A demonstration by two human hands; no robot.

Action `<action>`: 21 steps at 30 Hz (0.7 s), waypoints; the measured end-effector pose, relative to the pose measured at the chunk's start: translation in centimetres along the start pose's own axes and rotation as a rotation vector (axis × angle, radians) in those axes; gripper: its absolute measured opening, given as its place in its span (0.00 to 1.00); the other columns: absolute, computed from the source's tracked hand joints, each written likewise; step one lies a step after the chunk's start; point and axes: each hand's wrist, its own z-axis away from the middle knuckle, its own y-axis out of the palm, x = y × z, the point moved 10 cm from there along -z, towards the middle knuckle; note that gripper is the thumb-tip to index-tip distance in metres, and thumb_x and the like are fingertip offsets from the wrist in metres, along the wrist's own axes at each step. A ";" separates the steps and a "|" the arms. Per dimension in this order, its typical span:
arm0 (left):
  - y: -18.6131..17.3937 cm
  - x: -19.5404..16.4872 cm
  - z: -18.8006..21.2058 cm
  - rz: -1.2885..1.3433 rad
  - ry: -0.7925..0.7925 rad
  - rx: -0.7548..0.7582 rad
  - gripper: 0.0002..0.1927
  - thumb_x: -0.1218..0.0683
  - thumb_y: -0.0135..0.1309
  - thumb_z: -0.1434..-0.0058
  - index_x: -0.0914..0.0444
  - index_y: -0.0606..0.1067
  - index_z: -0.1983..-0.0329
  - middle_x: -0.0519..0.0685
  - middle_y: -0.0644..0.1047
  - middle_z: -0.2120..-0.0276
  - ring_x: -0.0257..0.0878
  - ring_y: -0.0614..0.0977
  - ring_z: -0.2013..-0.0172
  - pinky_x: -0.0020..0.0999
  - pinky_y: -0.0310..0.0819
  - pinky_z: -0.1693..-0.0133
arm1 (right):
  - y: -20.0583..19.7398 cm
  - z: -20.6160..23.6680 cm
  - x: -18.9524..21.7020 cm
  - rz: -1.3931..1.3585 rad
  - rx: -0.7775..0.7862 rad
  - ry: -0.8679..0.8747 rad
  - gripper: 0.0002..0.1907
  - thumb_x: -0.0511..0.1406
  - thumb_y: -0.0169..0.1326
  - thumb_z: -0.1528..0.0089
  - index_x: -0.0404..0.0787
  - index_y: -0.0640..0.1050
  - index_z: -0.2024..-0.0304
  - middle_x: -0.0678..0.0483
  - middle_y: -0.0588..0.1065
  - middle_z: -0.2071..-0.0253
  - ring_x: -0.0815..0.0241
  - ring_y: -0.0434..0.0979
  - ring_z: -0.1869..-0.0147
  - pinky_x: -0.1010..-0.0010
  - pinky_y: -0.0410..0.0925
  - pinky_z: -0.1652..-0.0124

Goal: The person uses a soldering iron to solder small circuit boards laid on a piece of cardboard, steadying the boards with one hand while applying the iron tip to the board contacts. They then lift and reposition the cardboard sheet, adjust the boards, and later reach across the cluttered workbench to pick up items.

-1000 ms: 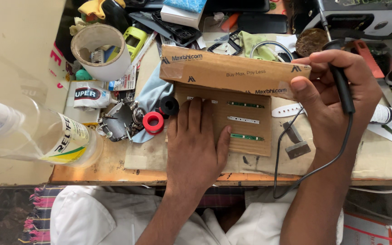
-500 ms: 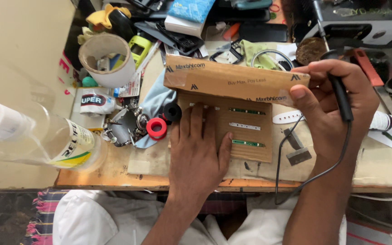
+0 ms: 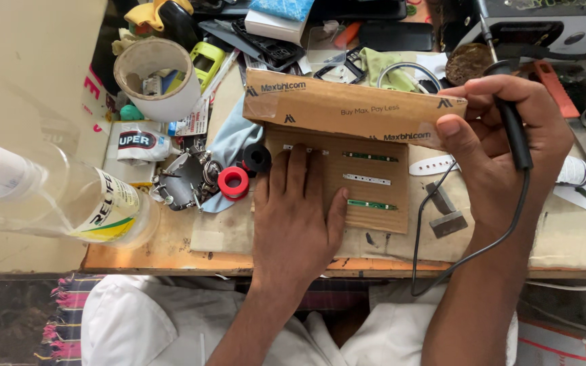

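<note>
My left hand point(image 3: 298, 213) lies flat, palm down, on the open brown cardboard box point(image 3: 347, 112), pressing on its lower panel. Three small thin circuit strips point(image 3: 370, 181) lie on that panel just right of my fingers. My right hand point(image 3: 503, 146) grips a black soldering iron point(image 3: 512, 125) by its handle, and its thumb rests on the right end of the raised box flap. The iron's black cord point(image 3: 466, 254) loops down over the table edge. The tip of the iron is hidden behind my hand.
A clear plastic bottle point(image 3: 69, 200) lies at the left edge. A white cup of small parts point(image 3: 157, 78), a red tape roll point(image 3: 233, 182), a black roll point(image 3: 257, 158), metal clutter point(image 3: 184, 183) and a small metal scraper point(image 3: 445, 217) crowd the wooden bench point(image 3: 171, 251).
The view has drifted slightly; both hands keep their hold and places on the box and the iron.
</note>
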 end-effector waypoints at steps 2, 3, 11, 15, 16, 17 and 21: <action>0.0 0.0 0.0 -0.001 -0.001 -0.001 0.30 0.43 0.46 0.30 0.72 0.70 0.37 0.62 0.68 0.36 0.57 0.67 0.36 0.54 0.59 0.38 | 0.0 0.0 0.1 -0.005 0.008 -0.010 0.19 0.36 0.69 0.33 0.37 0.74 0.46 0.51 0.80 0.53 0.65 0.83 0.48 0.78 0.79 0.51; 0.0 0.0 0.0 0.001 -0.001 -0.002 0.30 0.43 0.46 0.30 0.72 0.70 0.37 0.62 0.68 0.36 0.57 0.67 0.36 0.54 0.59 0.38 | 0.0 0.1 0.1 -0.005 0.008 -0.011 0.19 0.36 0.69 0.33 0.37 0.74 0.46 0.51 0.80 0.53 0.65 0.83 0.48 0.78 0.79 0.50; 0.1 0.0 0.0 0.029 -0.007 0.007 0.31 0.43 0.46 0.30 0.72 0.69 0.36 0.63 0.68 0.37 0.58 0.67 0.36 0.54 0.58 0.38 | -0.1 0.0 -0.2 -0.001 0.002 -0.008 0.19 0.36 0.69 0.33 0.38 0.74 0.47 0.51 0.80 0.53 0.65 0.83 0.48 0.77 0.80 0.50; 0.0 0.0 0.0 0.011 -0.005 -0.003 0.31 0.43 0.46 0.30 0.72 0.69 0.36 0.63 0.68 0.37 0.57 0.67 0.36 0.54 0.58 0.38 | -0.1 -0.1 -0.1 0.011 0.003 -0.013 0.19 0.37 0.69 0.34 0.38 0.75 0.47 0.51 0.80 0.54 0.65 0.83 0.48 0.77 0.80 0.51; 0.0 -0.1 0.0 0.005 -0.004 -0.006 0.31 0.43 0.46 0.29 0.72 0.69 0.36 0.63 0.68 0.37 0.57 0.67 0.36 0.54 0.58 0.37 | -0.1 -0.1 -0.1 0.006 0.003 -0.013 0.19 0.37 0.69 0.34 0.38 0.75 0.47 0.51 0.80 0.54 0.65 0.83 0.48 0.77 0.80 0.51; 0.1 -0.1 0.0 0.001 -0.003 -0.001 0.31 0.43 0.46 0.29 0.72 0.69 0.36 0.63 0.68 0.37 0.57 0.67 0.36 0.54 0.58 0.38 | -0.1 -0.1 -0.1 0.006 0.003 -0.014 0.19 0.37 0.69 0.34 0.38 0.75 0.47 0.51 0.80 0.53 0.65 0.83 0.48 0.77 0.80 0.50; 0.2 -0.1 0.0 -0.014 -0.003 0.011 0.31 0.43 0.45 0.29 0.72 0.69 0.36 0.63 0.68 0.37 0.57 0.67 0.36 0.54 0.59 0.38 | -0.1 0.0 0.0 0.015 0.005 -0.019 0.20 0.37 0.69 0.34 0.37 0.75 0.47 0.52 0.80 0.54 0.65 0.84 0.47 0.77 0.80 0.50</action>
